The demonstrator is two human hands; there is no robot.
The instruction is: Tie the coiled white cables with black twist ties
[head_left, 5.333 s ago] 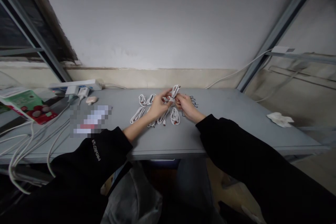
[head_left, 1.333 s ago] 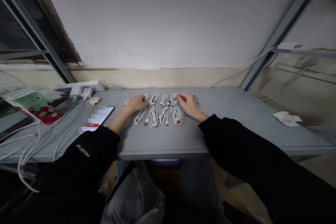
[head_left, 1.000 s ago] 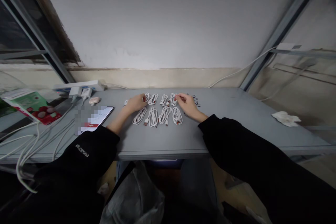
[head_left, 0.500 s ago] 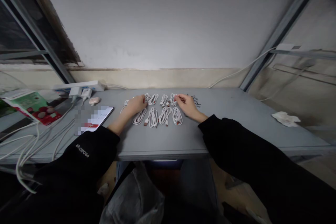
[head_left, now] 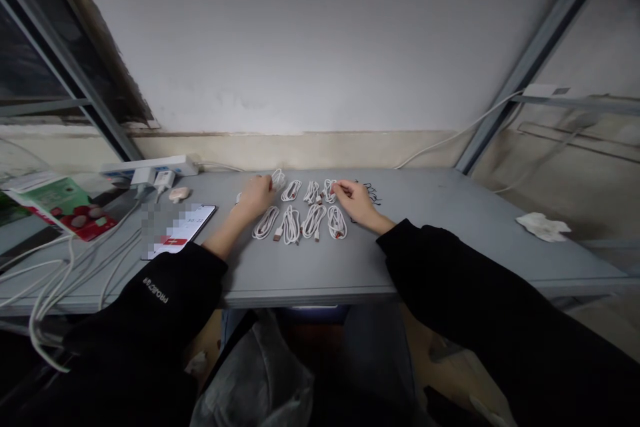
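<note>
My left hand [head_left: 257, 195] is closed on a coiled white USB cable [head_left: 279, 179], which looks slightly lifted and blurred at the back left of the group. Behind that hand, part of another white coil [head_left: 239, 198] peeks out. My right hand [head_left: 354, 200] has its fingers pinched at the edge of the rightmost back-row cable coil [head_left: 329, 188], which rests on the desk. Between the hands lie two more back-row coils, a left one [head_left: 291, 191] and a right one [head_left: 313, 191]. Several coiled cables [head_left: 314, 222] form a front row, some with plugs showing.
Thin black ties [head_left: 371, 192] lie right of my right hand. A phone [head_left: 193, 223] is on the left, near a power strip [head_left: 170, 164], plugged chargers, loose white cords [head_left: 65, 280] and a red-green packet [head_left: 75, 210]. Crumpled tissue [head_left: 543, 227] lies far right on the grey desk [head_left: 310, 273].
My left hand has shifted slightly up and left, and the cable coil at its fingers has moved up toward the wall. My right hand stays at its coil.
</note>
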